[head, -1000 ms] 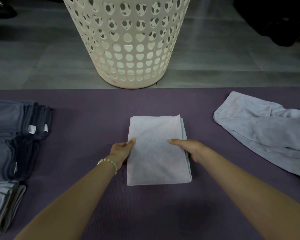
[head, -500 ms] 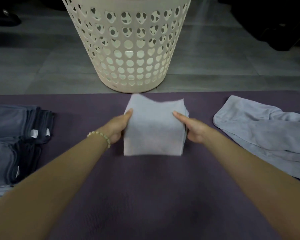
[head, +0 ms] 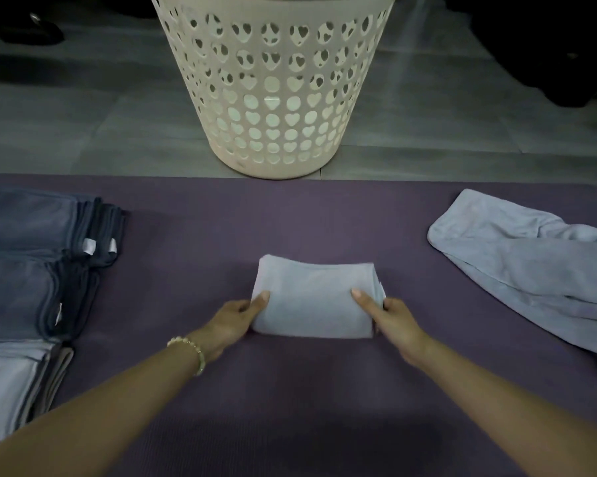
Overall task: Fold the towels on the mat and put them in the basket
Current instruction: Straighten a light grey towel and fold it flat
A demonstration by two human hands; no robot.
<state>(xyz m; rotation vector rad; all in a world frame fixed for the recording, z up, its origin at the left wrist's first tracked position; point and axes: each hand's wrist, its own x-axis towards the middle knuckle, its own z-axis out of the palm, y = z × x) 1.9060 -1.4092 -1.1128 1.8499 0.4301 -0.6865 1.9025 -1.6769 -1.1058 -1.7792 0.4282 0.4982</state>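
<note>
View from above: a pale folded towel (head: 314,304) lies at the centre of the frame on a purple mat (head: 290,407). The left hand (head: 235,321) and right hand (head: 393,321) each pinch one side edge, fingers (head: 262,300) curled round it, thumbs on top. A second ago the towel was a longer rectangle; now it is halved, so it looks ready for the white basket (head: 273,98) at top centre. A loose towel (head: 531,270) waits at right. White tags (head: 89,246) on the stacked towels (head: 31,270) at left show no readable writing
</note>
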